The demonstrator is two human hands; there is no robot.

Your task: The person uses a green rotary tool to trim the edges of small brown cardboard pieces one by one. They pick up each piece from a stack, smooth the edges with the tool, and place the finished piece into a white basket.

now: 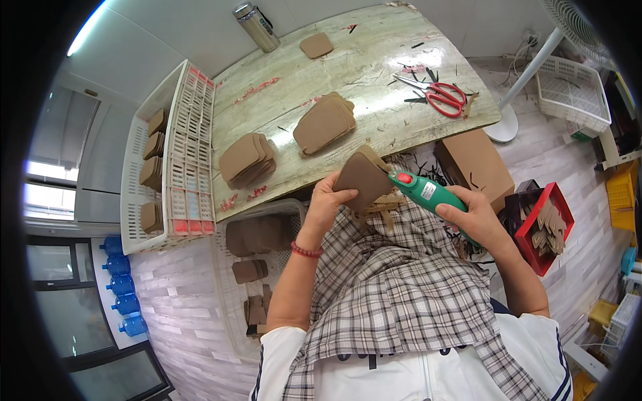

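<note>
My left hand point(326, 207) is closed on a brown rounded flat piece point(362, 182), its thumb lying across the face. A green handheld electric cutter point(428, 193) with a red button is gripped in my right hand point(473, 217). The cutter's metal head meets the right edge of the brown piece, close to the table's front edge; the exact contact is too small to make out. Two stacks of similar brown pieces, a left stack point(246, 160) and a right stack point(324, 125), lie on the worn table point(381, 100) beyond my hands. A single brown piece point(316, 45) lies farther back.
Red-handled scissors point(445, 99) lie among dark scraps at the table's right. A steel flask point(257, 28) stands at the back. White crates point(190, 154) with brown pieces stand left. Right of me are a cardboard box point(478, 164), a red-rimmed bin point(566, 212) of scraps and a fan point(582, 23).
</note>
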